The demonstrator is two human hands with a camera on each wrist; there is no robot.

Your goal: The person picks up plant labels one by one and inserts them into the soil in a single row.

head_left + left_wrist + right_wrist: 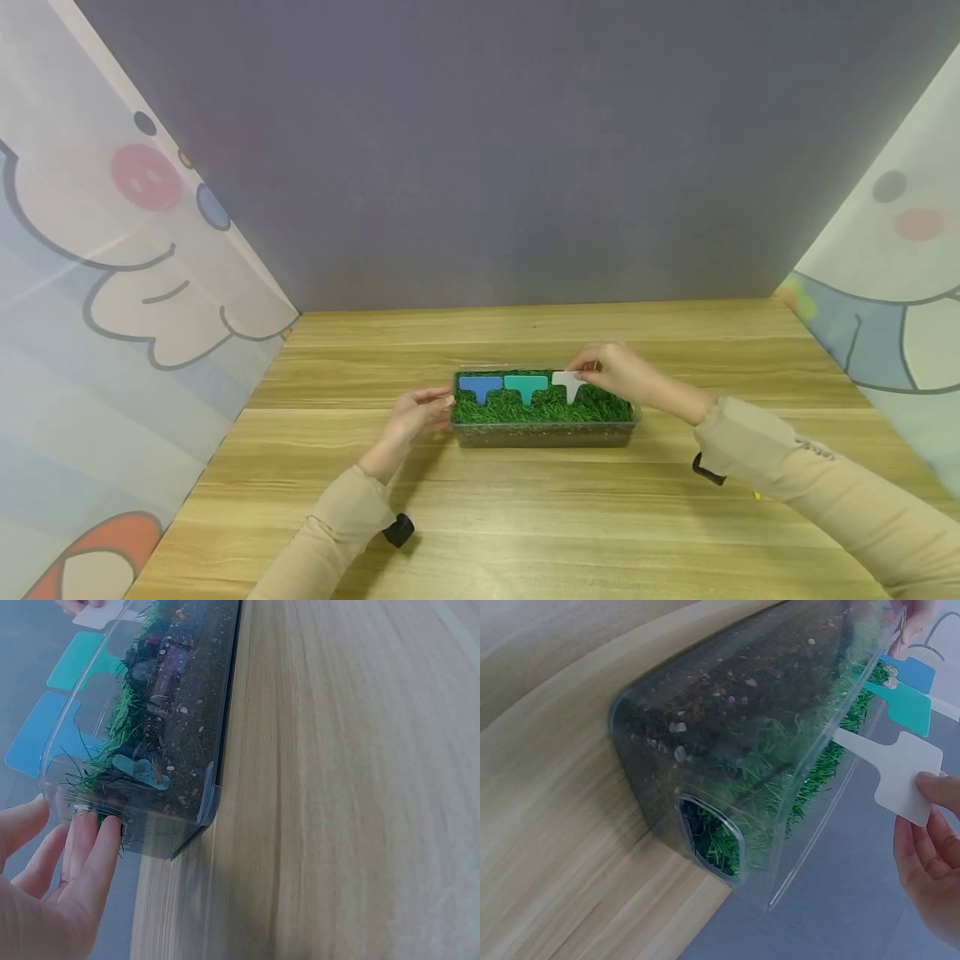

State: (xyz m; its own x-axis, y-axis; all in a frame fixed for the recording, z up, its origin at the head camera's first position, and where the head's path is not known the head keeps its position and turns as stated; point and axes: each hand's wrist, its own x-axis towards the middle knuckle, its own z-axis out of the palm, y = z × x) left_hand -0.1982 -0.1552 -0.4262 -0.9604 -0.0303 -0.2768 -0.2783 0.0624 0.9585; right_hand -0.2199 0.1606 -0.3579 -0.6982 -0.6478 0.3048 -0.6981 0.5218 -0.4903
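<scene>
The right hand (613, 368) pinches the head of a white T-shaped marker (907, 780) between thumb and fingers, its stem pointing down into the grass (547, 412) of a clear planter box (543, 437). How deep the stem sits cannot be told. The left hand (408, 417) rests at the box's left end, its fingers fairly straight against the wall and the thumb apart from them, near the rim. The box stands on the wooden table (517, 517), between the two hands. Inside it, the blue marker (480, 384) and the teal marker (527, 383) stand in a row to the left of the white one, with soil (191, 735) showing below through the clear wall.

To set the white marker well, the pinch should probably stay on the broad head and the push should run straight along the stem, so that the thin neck is not bent. Lining its top edge up with the two neighbours and leaving a similar gap would suit the row; light steadying from the left hand should be enough against sliding.

No writing or brand can be read on the visible marker faces or the box. Small marks on the right sleeve (795, 471) are too tiny to make out.
</scene>
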